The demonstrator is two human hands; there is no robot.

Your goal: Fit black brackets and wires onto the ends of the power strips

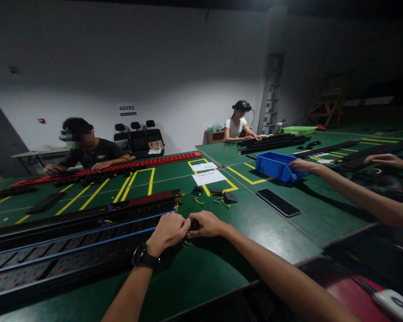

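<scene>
My left hand, with a watch on its wrist, lies curled over the right end of a long black power strip with rows of sockets, red dots and blue edges. My right hand pinches a small black part against that end, close to my left thumb. The fingertips of both hands are partly hidden. Behind my hands lie a small black box-shaped piece and short yellow-green wires. Another black strip runs behind the first.
A black phone lies to the right. A co-worker's hand touches the blue bin. White paper sheets lie on the green table among yellow tape lines. Two people work across the table, one at a long red rail.
</scene>
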